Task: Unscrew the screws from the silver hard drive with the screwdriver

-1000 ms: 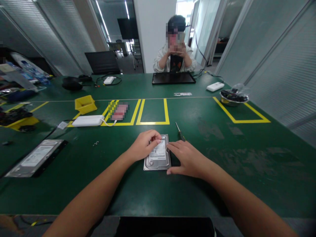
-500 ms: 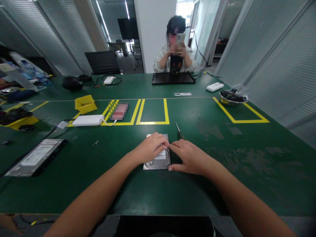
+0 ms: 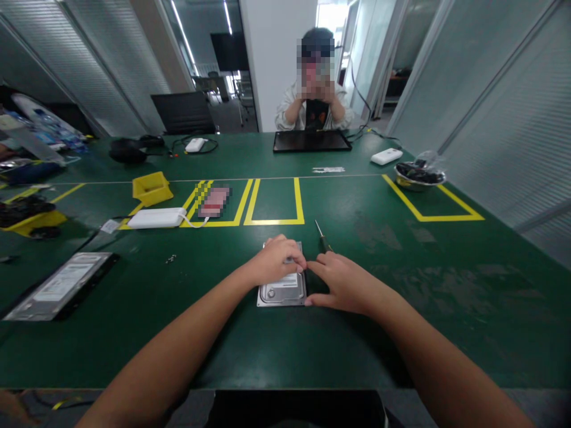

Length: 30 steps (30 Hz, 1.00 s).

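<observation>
Head view: bowl (image 3: 413,186) holds dark items (image 3: 419,173); left hand (image 3: 279,260) over drive (image 3: 285,294), grip unclear; right hand (image 3: 343,280) spread.

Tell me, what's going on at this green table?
A person's left hand is over a hard drive lying flat on the table; the right hand is at its right edge. Whether either pinches something small is unclear. A screwdriver lies just beyond the right hand, and a second drive lies off to the left.

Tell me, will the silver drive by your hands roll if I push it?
The drive would probably slide rather than roll, lying flat on the table. It looks metal, so it's likely stiff and perhaps heavy for its size.
</observation>
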### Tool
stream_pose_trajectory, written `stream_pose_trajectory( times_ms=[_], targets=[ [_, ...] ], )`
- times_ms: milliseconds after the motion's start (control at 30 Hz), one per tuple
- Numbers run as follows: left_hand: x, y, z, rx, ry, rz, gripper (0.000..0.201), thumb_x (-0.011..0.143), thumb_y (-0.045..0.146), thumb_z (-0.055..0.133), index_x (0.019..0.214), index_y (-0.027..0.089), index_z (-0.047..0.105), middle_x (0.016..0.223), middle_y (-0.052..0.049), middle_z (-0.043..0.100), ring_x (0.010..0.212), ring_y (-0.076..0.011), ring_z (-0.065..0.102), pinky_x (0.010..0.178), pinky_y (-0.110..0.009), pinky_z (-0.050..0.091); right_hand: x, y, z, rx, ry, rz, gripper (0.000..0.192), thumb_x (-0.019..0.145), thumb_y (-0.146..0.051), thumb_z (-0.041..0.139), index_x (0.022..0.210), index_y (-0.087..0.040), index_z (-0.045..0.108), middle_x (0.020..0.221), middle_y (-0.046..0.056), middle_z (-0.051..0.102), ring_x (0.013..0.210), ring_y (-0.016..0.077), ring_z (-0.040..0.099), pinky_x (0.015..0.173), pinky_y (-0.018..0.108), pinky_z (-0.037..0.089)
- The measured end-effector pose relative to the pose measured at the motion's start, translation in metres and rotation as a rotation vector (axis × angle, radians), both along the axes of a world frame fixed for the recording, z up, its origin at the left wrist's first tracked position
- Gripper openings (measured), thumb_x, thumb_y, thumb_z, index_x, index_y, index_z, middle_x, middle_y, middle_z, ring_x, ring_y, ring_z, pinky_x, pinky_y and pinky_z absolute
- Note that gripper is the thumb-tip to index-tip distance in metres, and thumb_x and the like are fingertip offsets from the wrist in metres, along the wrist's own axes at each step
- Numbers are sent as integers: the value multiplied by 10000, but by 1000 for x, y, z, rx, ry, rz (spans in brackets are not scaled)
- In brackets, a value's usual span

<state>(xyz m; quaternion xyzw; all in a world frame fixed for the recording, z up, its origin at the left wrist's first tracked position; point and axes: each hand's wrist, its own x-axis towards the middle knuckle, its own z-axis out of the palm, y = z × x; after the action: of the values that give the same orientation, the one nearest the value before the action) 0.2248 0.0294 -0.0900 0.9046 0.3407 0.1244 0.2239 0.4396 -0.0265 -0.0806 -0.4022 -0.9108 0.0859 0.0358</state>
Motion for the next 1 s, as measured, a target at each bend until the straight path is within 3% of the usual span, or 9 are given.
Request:
stream_pose_trajectory(
  times_ms=[233,400,600,1000],
  targets=[
    [3,7,2,-74,-12,-27,97,860,235,669,885,253,760,888,15,704,893,-165,581,872,-331,332,0,1,2,-6,-34,-30,525,813,-580,677,1096,-139,648,992,120,655,929,282,617,836,387,468],
    [6,7,5,-111,23,16,101,824,228,688,860,254,779,859,10,709,865,-166,593,878,-339,350,0,-1,3,-3,-45,-25,533,822,-596,658,1095,-138,645,982,118,659,912,279,623,815,377,462],
    [8,9,11,-175,28,19,112,786,201,700,844,235,789,790,13,707,794,-148,620,770,-283,391,0,-1,3,1,-46,-27,523,814,-593,669,1070,-137,651,967,116,660,894,272,621,800,367,461],
    [12,8,13,-218,61,62,122,771,197,685,829,227,788,759,24,715,784,-146,645,785,-305,367,0,-1,3,15,-48,-22,553,826,-613,642,1092,-128,655,952,112,659,883,274,622,795,376,465]
  ],
)
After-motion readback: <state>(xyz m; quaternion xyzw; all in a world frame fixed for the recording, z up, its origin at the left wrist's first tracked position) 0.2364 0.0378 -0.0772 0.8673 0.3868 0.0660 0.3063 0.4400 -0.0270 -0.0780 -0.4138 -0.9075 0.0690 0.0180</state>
